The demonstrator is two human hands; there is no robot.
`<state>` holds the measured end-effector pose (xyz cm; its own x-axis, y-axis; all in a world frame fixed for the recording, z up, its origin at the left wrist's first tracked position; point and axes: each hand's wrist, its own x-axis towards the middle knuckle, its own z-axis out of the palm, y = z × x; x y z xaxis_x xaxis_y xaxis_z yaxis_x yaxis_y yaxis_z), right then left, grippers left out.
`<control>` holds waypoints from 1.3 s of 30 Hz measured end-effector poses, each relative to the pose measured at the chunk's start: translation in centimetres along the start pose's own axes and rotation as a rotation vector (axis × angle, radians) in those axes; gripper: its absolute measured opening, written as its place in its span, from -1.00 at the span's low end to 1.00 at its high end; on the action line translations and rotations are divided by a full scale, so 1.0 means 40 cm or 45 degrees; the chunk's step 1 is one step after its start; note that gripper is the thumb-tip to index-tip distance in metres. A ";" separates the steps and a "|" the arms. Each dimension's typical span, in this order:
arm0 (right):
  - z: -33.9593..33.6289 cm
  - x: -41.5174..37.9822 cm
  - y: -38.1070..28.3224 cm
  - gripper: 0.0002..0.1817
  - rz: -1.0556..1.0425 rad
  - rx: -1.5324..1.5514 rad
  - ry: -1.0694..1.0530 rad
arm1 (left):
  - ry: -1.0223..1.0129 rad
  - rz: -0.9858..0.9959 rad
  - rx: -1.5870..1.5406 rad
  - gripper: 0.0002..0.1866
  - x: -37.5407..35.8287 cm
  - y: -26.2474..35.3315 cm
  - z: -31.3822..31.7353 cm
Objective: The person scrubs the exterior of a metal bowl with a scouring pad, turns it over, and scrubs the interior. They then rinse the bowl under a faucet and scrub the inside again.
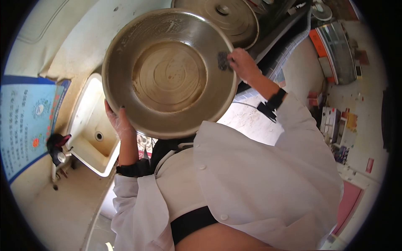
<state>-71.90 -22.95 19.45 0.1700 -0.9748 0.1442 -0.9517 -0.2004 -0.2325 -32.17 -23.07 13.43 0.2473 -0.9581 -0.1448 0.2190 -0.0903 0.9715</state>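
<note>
A large round metal basin (167, 119) is tilted up in front of me, its inside facing my view. Brownish residue rings its flat bottom, and whitish suds streak the upper wall. My left hand (119, 121), in a thin clear glove, grips the lower left rim; its fingers behind the basin are hidden. At the right side of the basin, my right hand (245, 65) is closed on a dark scouring pad (223, 61), which lies against the inner wall near the rim.
A pale sink (90, 125) with a drain is at the left, beside a tap (58, 152) and a blue printed poster (29, 121). Behind the basin sits a round metal lid (238, 25). Boxes (331, 121) and a glass-fronted cabinet (338, 50) stand at the right.
</note>
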 end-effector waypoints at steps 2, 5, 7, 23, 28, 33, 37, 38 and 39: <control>-0.017 -0.071 -0.054 -0.88 0.164 0.086 -0.077 | 0.020 -0.044 -0.007 -0.35 0.003 -0.004 0.000; -0.036 -0.149 -0.156 -0.87 0.325 0.126 -0.123 | -0.004 -0.062 -0.020 -0.37 0.007 -0.010 0.004; -0.036 -0.182 -0.213 -0.87 0.375 0.251 -0.240 | -0.027 -0.069 -0.067 -0.41 -0.003 -0.007 0.004; 0.222 0.048 -0.672 -0.79 0.214 0.869 -0.392 | -0.532 -0.553 -0.676 -0.47 0.049 -0.026 -0.089; 0.342 0.146 -0.678 -0.80 0.191 0.697 -0.278 | -0.473 -0.720 -0.843 -0.43 0.037 -0.007 -0.103; 0.372 0.072 -0.555 -0.80 -0.054 0.157 -0.988 | -0.386 -0.626 -0.675 -0.37 0.039 -0.003 -0.114; 0.227 -0.070 -0.360 -0.79 -0.359 -0.110 -0.905 | -0.339 -0.588 -0.612 -0.36 0.054 -0.012 -0.159; 0.229 -0.088 -0.294 -0.79 -0.523 -0.287 -0.721 | -0.377 -0.579 -0.668 -0.37 0.058 -0.022 -0.184; 0.190 -0.076 -0.263 -0.79 -0.527 -0.393 -0.735 | -0.375 -0.590 -0.713 -0.37 0.058 -0.028 -0.207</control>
<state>-60.45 -18.60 14.16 0.5528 -0.7402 -0.3827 -0.7955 -0.6055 0.0220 -24.05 -22.95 10.45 -0.2292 -0.8960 -0.3804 0.7016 -0.4230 0.5735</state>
